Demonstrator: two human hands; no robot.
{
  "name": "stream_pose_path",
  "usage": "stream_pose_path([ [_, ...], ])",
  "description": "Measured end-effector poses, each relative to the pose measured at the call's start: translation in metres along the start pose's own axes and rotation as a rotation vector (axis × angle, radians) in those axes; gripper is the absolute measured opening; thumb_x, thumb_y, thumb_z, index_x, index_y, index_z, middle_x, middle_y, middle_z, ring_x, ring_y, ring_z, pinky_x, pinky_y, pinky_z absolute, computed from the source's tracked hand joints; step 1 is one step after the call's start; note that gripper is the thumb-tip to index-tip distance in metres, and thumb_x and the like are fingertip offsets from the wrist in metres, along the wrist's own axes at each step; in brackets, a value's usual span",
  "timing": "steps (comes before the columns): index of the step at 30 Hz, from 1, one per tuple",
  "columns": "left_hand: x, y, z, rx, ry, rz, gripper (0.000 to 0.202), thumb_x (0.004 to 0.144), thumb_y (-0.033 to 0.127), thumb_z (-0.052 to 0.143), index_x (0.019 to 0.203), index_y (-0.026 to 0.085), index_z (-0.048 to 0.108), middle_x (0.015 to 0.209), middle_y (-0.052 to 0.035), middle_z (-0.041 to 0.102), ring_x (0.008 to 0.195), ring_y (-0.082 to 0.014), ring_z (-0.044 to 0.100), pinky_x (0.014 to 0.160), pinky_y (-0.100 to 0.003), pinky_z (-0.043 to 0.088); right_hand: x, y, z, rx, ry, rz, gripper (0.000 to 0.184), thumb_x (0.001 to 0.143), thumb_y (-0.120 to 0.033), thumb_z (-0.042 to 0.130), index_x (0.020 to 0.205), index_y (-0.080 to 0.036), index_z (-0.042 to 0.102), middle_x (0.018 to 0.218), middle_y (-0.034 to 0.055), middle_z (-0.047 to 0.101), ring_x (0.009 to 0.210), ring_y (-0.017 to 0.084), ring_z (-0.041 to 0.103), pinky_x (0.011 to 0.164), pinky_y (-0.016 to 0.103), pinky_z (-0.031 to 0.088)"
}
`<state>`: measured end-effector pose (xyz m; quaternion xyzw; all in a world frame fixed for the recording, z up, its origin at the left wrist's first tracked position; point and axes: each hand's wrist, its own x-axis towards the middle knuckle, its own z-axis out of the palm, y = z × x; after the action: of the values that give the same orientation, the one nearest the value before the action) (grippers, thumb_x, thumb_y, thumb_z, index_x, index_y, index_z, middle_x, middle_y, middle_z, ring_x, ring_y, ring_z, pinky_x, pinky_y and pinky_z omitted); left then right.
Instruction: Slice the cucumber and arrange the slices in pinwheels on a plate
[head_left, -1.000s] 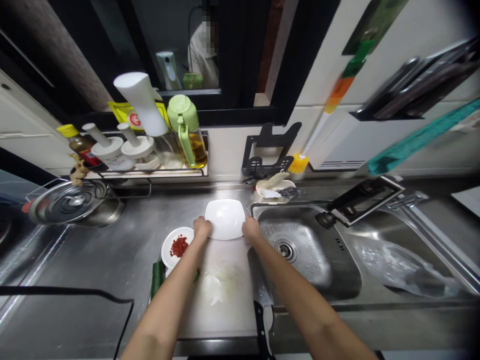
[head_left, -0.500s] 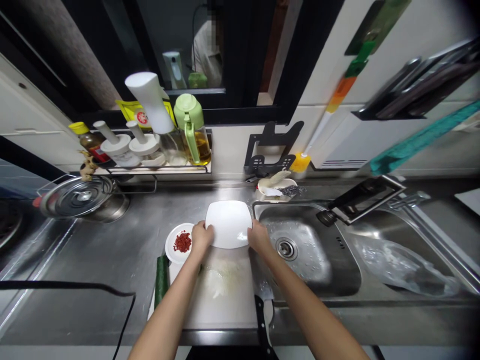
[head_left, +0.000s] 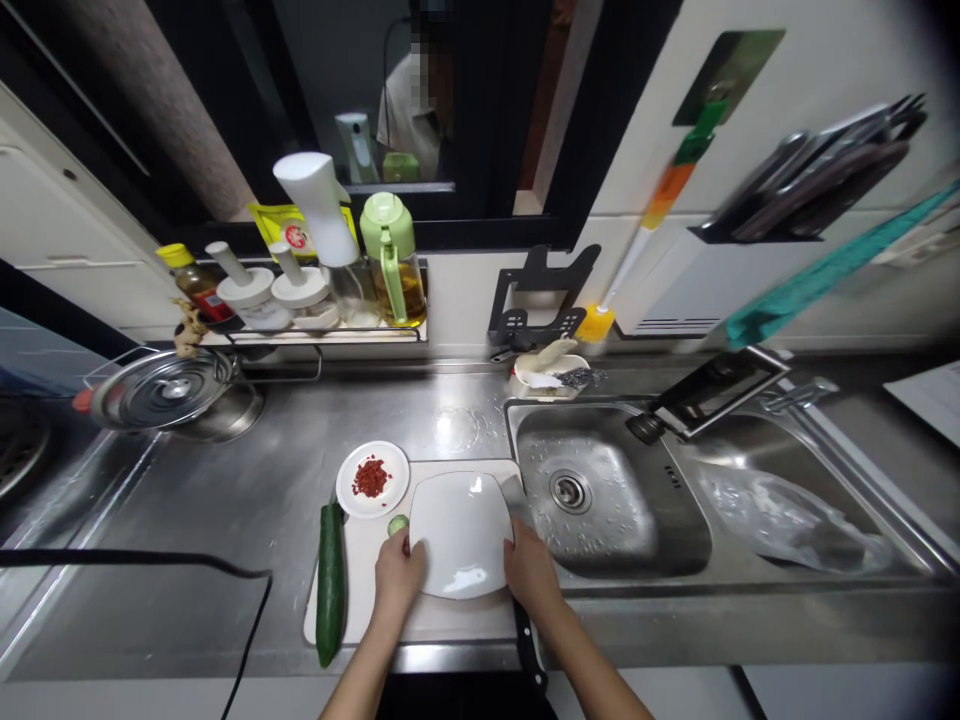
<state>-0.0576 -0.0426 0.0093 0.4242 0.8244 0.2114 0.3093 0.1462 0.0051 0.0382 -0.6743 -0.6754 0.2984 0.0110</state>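
Between my two hands is a white, rounded-square plate (head_left: 459, 535), held over the cutting board (head_left: 364, 590). My left hand (head_left: 397, 575) grips its left edge, and my right hand (head_left: 532, 570) grips the right edge. Just beyond my left hand lies a small green cucumber end (head_left: 397, 523). A whole cucumber (head_left: 330, 590) rests along the board's left side. Behind it, a small round plate (head_left: 394, 492) carries chopped red bits (head_left: 370, 478). The black handle of a knife (head_left: 529, 645) sticks out at the board's right front corner; its blade is mostly hidden.
To the right is the steel sink (head_left: 630, 500), with a clear plastic bag (head_left: 787, 520) in its far part. A lidded pot (head_left: 172, 400) stands at the left back. Bottles and an oil jug (head_left: 391, 265) fill the wall rack. A black cable (head_left: 135, 558) crosses the left counter.
Both hands have brought the white plate from the board's far edge back toward me, over the board. The cucumber end and the board's far edge have come into view.
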Motion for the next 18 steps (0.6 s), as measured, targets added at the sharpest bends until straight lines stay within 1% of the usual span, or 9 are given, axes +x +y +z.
stream_pose_path([
  [4,-0.004,-0.004,0.003,0.013,-0.012,0.017,0.014,0.076,0.024,0.048,0.062,0.02,0.046,0.057,0.0014,0.044,0.061,-0.0155,0.046,0.059,-0.025,0.03,-0.005,0.002,0.005,-0.024,-0.017,0.038,0.032,0.082,-0.007,0.039,0.109,-0.012,0.055,0.102,0.0117,0.064,0.093,0.02,0.059,0.08,0.026,0.039],
  [9,-0.005,-0.003,0.002,0.025,-0.028,0.021,0.013,0.077,0.025,0.046,0.069,0.018,0.053,0.062,-0.001,0.049,0.064,-0.0171,0.049,0.062,-0.026,0.033,-0.007,-0.001,0.006,-0.069,-0.041,0.054,0.03,0.084,-0.006,0.038,0.108,-0.011,0.053,0.102,0.0125,0.063,0.092,0.02,0.059,0.079,0.026,0.038],
  [13,-0.007,-0.001,0.0,0.026,-0.018,0.021,0.016,0.077,0.027,0.045,0.073,0.016,0.057,0.064,-0.0028,0.052,0.067,-0.0184,0.051,0.065,-0.027,0.036,-0.008,-0.005,0.008,-0.095,-0.055,0.064,0.028,0.084,-0.006,0.037,0.108,-0.008,0.052,0.101,0.0154,0.062,0.091,0.021,0.059,0.078,0.028,0.039],
  [18,-0.01,0.0,-0.001,0.001,-0.003,0.041,0.022,0.076,0.029,0.046,0.084,0.015,0.061,0.068,-0.0045,0.055,0.07,-0.0196,0.053,0.067,-0.028,0.039,-0.009,-0.012,0.007,-0.115,-0.069,0.083,0.027,0.085,-0.006,0.035,0.105,-0.006,0.053,0.102,0.0186,0.06,0.087,0.022,0.061,0.074,0.028,0.04],
])
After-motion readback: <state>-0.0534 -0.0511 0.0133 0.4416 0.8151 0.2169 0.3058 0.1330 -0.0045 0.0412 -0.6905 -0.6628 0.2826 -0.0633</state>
